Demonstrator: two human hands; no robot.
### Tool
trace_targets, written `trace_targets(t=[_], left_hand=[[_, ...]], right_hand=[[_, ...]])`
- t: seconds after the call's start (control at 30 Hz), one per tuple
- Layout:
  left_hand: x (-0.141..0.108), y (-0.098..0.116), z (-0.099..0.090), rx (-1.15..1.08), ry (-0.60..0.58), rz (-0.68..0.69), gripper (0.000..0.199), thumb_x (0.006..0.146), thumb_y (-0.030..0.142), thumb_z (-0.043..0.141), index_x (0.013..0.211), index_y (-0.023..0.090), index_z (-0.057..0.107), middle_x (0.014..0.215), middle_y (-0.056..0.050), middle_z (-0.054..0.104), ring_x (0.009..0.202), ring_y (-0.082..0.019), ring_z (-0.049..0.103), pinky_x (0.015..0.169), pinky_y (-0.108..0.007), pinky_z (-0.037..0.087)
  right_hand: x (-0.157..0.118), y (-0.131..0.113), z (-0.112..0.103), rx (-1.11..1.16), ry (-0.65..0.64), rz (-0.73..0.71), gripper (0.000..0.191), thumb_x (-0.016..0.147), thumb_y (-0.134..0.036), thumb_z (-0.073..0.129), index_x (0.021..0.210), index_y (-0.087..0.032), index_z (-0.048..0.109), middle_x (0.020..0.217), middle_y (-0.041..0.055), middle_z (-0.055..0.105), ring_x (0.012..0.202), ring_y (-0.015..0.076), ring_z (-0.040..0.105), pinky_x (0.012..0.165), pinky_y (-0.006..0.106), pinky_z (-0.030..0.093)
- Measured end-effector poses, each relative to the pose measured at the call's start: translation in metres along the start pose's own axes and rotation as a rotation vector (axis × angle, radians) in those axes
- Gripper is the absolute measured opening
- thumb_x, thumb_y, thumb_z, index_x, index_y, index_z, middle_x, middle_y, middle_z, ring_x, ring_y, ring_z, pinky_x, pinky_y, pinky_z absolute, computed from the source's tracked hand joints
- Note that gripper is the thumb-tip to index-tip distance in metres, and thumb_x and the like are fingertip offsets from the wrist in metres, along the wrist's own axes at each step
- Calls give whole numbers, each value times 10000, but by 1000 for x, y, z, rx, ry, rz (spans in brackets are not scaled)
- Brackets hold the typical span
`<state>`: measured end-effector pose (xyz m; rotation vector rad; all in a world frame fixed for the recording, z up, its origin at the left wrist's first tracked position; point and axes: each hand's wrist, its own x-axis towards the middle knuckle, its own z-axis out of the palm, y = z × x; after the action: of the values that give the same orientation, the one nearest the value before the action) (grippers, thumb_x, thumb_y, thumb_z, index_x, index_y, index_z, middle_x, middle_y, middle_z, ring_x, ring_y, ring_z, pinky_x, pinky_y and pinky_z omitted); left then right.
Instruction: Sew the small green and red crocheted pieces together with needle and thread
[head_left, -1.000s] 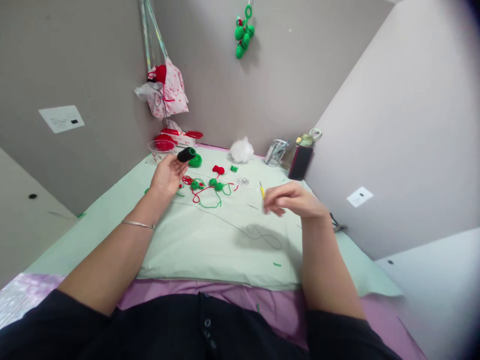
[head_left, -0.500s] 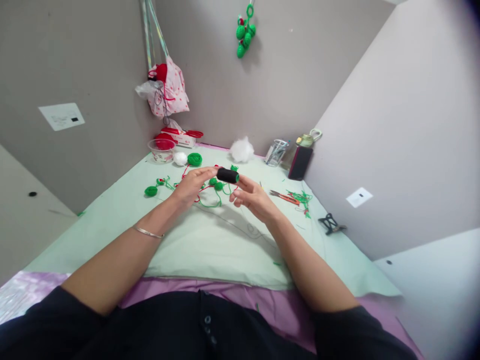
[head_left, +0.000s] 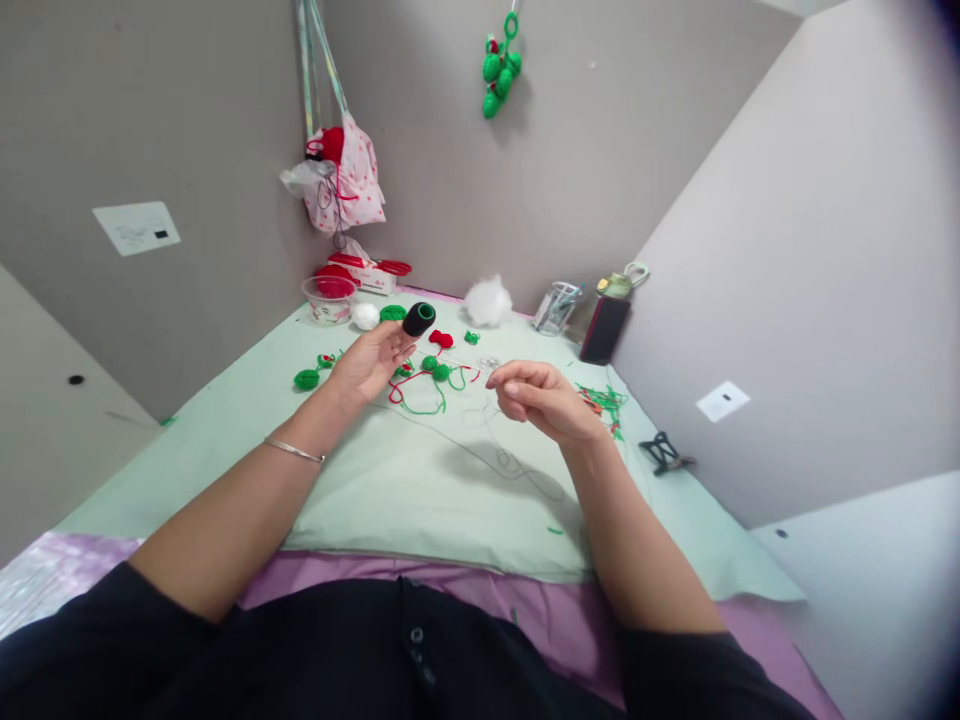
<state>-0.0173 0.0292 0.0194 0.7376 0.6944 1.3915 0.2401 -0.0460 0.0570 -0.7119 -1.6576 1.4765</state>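
Observation:
My left hand (head_left: 371, 362) grips a spool of black thread (head_left: 418, 320), tilted so that the green hollow end of its core shows. Apart from it, my right hand (head_left: 544, 395) is raised over the table with thumb and fingers pressed together. Whatever lies in that pinch is too small to make out, though faint thin lines show just below the fingertips. A thin dark thread (head_left: 465, 449) runs loosely over the cloth beneath both hands. Between the hands lie green crocheted balls (head_left: 435, 370), a red crocheted bow (head_left: 441, 341) and loose red and green yarn ends.
White stuffing (head_left: 487, 301), a clear pen cup (head_left: 557, 308) and a dark phone-like slab (head_left: 605, 328) stand at the back. Green yarn scraps (head_left: 609, 402) and a black stand (head_left: 664, 453) lie right. A tub (head_left: 328, 302) of red yarn stands back left.
My hands have moved apart. The spool has left the right hand's fingertips and gone left and up in my left hand, its end turned toward me. My right hand has shifted right, fingers now pinched.

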Motion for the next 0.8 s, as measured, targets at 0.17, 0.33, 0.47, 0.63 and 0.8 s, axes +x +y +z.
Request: trace_targets(t=[0.17, 0.33, 0.47, 0.63, 0.8], left_hand=[[0, -1, -3, 296, 102, 257, 114, 761, 303, 718, 763, 192, 688, 935, -55, 732, 1070, -237, 648, 1059, -359, 427], [-3, -6, -3, 671, 35, 479, 125, 776, 335, 707, 743, 217, 734, 1056, -44, 742, 1162, -278, 598, 1118, -371, 365], [5, -7, -8, 439, 72, 305, 157, 712, 361, 740, 671, 229, 667, 833, -31, 700, 1029, -260, 631, 983, -364, 462], [22, 3, -24, 110, 235, 193, 162, 675, 310, 741, 683, 231, 600, 761, -13, 667, 941, -201, 645, 889, -302, 483], [26, 10, -29, 33, 315, 169, 102, 713, 296, 717, 753, 239, 643, 825, -11, 709, 1014, -190, 648, 926, -283, 469]], right_hand=[[1, 1, 7, -172, -99, 90, 227, 895, -334, 711, 1012, -143, 748, 569, -41, 539, 541, 82, 444, 539, 246, 316], [-6, -6, 0, -39, -10, -42, 238, 823, -408, 763, 913, -190, 730, 482, -70, 432, 461, 85, 336, 499, 257, 272], [-20, -18, -17, 27, 255, -260, 238, 773, -479, 767, 756, -282, 634, 428, -90, 207, 435, 116, 195, 476, 272, 242], [-41, -22, -43, -103, 523, -465, 345, 772, -668, 692, 775, -339, 589, 432, -87, 74, 424, 152, 108, 444, 288, 216], [-38, -23, -42, -359, 148, -174, 492, 759, -756, 661, 832, -270, 679, 421, -54, 413, 359, 121, 305, 424, 291, 301]])
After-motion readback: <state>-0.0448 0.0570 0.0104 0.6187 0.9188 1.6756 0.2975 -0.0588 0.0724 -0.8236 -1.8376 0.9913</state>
